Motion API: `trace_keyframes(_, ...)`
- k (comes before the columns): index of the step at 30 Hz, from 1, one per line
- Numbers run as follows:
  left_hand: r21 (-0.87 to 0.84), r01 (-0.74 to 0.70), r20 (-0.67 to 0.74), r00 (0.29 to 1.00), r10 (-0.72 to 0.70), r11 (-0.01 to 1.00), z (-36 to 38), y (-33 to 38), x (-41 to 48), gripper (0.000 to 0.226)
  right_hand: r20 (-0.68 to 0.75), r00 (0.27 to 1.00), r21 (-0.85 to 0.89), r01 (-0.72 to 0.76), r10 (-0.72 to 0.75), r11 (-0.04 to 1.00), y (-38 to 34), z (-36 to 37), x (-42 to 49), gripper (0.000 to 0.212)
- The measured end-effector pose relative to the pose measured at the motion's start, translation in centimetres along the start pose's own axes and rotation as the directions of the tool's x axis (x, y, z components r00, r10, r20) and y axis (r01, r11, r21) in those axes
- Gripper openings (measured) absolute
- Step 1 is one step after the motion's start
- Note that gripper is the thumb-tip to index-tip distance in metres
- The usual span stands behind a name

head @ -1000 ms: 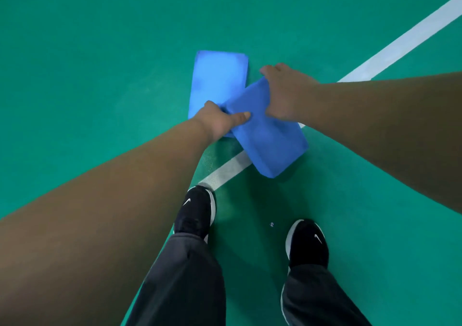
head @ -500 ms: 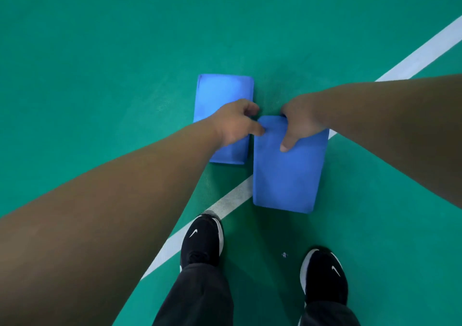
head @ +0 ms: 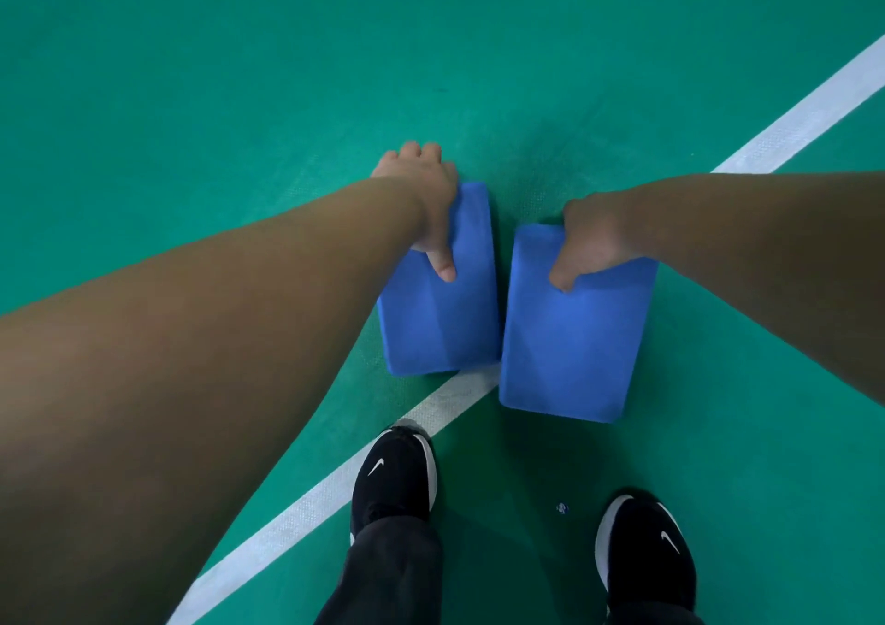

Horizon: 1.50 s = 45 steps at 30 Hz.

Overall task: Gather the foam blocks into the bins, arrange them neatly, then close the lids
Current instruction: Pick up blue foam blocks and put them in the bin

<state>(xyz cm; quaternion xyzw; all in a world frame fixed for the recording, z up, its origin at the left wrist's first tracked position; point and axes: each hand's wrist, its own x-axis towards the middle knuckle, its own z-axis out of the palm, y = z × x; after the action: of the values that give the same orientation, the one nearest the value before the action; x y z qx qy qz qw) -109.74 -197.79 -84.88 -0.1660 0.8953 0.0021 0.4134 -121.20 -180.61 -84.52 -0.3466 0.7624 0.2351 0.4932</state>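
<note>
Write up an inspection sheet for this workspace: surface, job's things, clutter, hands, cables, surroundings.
Surface: green floor crossed by a diagonal white line.
Job's things: left foam block and right foam block, both blue, side by side over the line; no bins in view.
Clutter: small speck on the floor between the shoes.
Hands: left hand grips the left block's far end, thumb on top; right hand grips the right block's likewise.
Cables: nothing seen.
Surroundings: black shoes and dark trousers at the bottom edge.
</note>
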Motion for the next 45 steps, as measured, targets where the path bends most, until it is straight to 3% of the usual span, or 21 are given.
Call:
trace_keyframes(2,-0.008,-0.007,0.05,0.999,0.008,1.0,0.2,0.3,-1.0,0.116,0.019,1.0,-0.041,0.004,-0.004,0.999,-0.3,0.1,-0.3,0.069)
trace_keyframes(5,-0.05,-0.015,0.051,0.999,0.017,0.999,0.7,0.9,-3.0,0.121,0.042,0.999,-0.074,0.016,-0.013,0.997,-0.5,0.5,-1.3,0.075)
trace_keyframes(10,-0.28,-0.048,0.155,0.983,0.095,0.959,0.0,2.9,-7.7,0.105,-0.021,0.999,-0.051,0.028,-0.029,0.998,-0.6,1.5,-5.1,0.082)
trace_keyframes(15,-0.093,-0.146,0.022,0.989,0.148,0.985,-2.1,7.2,-12.9,0.088,-0.143,0.99,0.019,0.018,-0.015,1.0,1.9,3.9,-11.4,0.095)
trace_keyframes(20,-0.009,-0.246,-0.127,0.962,0.243,0.969,-6.3,12.3,-16.9,0.067,-0.335,0.939,0.106,-0.047,0.08,0.993,7.7,6.5,-18.9,0.058)
trace_keyframes(23,0.08,-0.335,-0.214,0.914,0.345,0.939,-10.1,16.3,-19.1,0.055,-0.38,0.908,0.196,-0.11,0.179,0.974,11.9,8.3,-23.6,0.056)
trace_keyframes(27,0.253,-0.429,-0.248,0.838,0.487,0.867,-15.5,22.6,-21.7,0.056,-0.436,0.842,0.312,-0.191,0.318,0.931,16.9,11.7,-29.8,0.054)
trace_keyframes(31,0.348,-0.504,-0.233,0.77,0.594,0.79,-19.6,30.9,-24.9,0.058,-0.413,0.781,0.466,-0.261,0.468,0.846,21.8,16.2,-35.4,0.057)
trace_keyframes(36,0.518,-0.595,-0.155,0.641,0.752,0.614,-21.3,42.8,-28.9,0.066,-0.308,0.691,0.662,-0.338,0.654,0.669,27.5,24.7,-41.5,0.057)
trace_keyframes(42,0.645,-0.67,-0.026,0.462,0.886,0.368,-17.6,58.2,-34.5,0.063,-0.119,0.598,0.816,-0.397,0.793,0.421,31.8,39.4,-47.9,0.058)
trace_keyframes(45,0.653,-0.696,0.024,0.412,0.911,0.298,-14.3,66.0,-37.4,0.068,-0.021,0.54,0.854,-0.428,0.841,0.296,33.1,47.6,-49.8,0.059)
